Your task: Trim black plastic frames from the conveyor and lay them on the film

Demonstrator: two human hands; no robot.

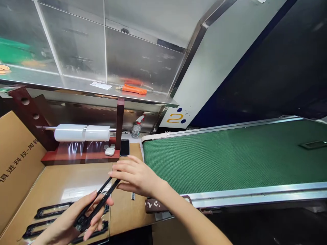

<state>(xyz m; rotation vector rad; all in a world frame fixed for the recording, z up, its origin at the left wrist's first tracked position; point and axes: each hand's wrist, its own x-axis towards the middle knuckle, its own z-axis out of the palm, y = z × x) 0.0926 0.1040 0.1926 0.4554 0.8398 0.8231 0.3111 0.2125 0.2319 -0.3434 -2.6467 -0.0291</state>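
My left hand (74, 221) is closed around the lower end of a long thin black frame part (98, 202), which slants up to the right. My right hand (135, 175) reaches across from the right, its fingers pinching the upper end of the same part. Both hands hover over a cardboard-covered bench (66, 183). Below my left hand, several more black frame parts (48, 211) lie flat under a clear sheet.
A green conveyor belt (224, 156) runs along the right. White film rolls (81, 132) sit on a red stand at the back, with a phone (124, 147), an earbud case (109, 151) and a spray bottle (137, 128). An orange tool (133, 89) rests on the steel shelf. A cardboard flap (15, 163) stands left.
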